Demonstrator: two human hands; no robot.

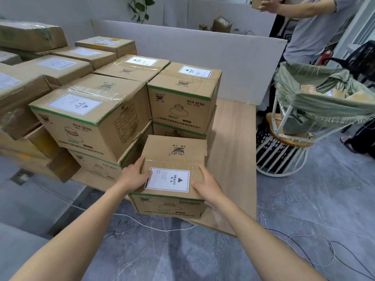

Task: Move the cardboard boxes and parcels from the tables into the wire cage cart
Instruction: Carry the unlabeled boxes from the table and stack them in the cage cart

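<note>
**Heavy-Labelled Box Held at the Desk's Near Edge**

A cardboard box (174, 159) with a white "HEAVY" label (168, 180) on its top is seen at the near edge of the wooden desk (233, 142), in front of the other cartons. The left hand (134, 176) is laid on the left part of the box top. Its thumb is stretched along the left edge and its fingers (147, 173) are spread nearly straight, reaching the edge of the label. The right hand (207, 185) is laid on the right part of the top, with the thumb pointed towards the label and the fingers kept loosely straight along the right edge. Nothing is gripped by either hand, and the box is only pressed from above at its two sides.

Just behind this box, more boxes of the same print are piled two high. A right-hand stack (182, 98) and a left-hand stack (91, 118) are set touching each other. Further plain cartons (60, 67) are spread across the desk to the left and rear.

The wire cage cart (284, 155) is placed on the floor to the right of the desk, apart from it. It is lined with a green sack (324, 102), in which brown parcels (310, 89) are partly shown.

Behind the cart a second person (312, 33) is seen, with a small box (256, 2) held up at the top edge of the view. A white cable (154, 227) is trailed over the grey floor below the desk.
</note>
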